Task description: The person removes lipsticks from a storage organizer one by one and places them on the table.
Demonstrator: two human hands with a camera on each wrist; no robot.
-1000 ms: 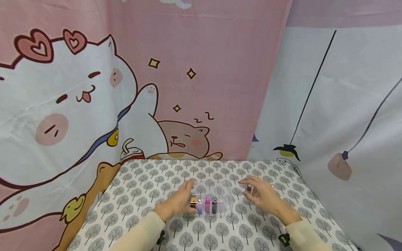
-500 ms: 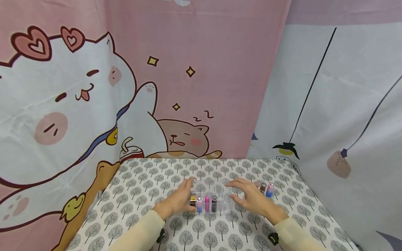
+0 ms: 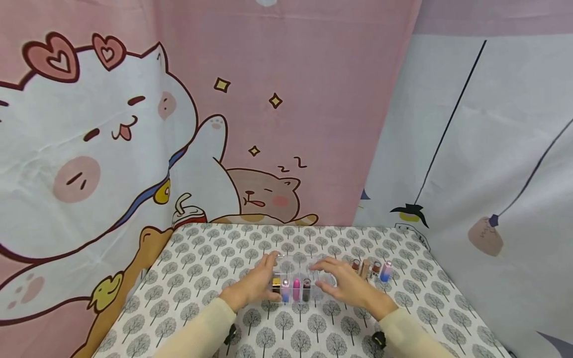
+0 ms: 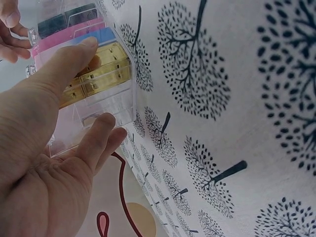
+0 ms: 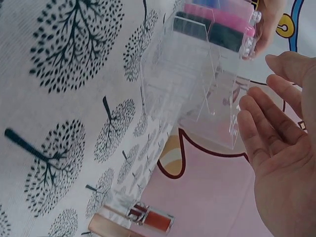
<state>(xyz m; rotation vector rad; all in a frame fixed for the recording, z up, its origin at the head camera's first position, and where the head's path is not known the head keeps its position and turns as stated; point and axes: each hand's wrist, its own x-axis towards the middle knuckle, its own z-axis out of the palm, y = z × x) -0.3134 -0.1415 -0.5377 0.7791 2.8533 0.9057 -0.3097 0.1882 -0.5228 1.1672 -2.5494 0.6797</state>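
the left hand (image 3: 258, 281) pinches the clear organizer (image 3: 318, 294) at its nine o'clock end; the right hand (image 3: 343, 283), fingers and thumb apart, hovers near its three o'clock end. four lipstick tubes (image 3: 296, 290) stand inside; loose tubes (image 3: 386, 271) stand on the desk (image 3: 268, 343), two o'clock from the right hand.

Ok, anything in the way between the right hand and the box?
Nothing visible stands between the right hand and the box. The loose tubes stand farther right, outside that gap; the left hand holds the opposite end.
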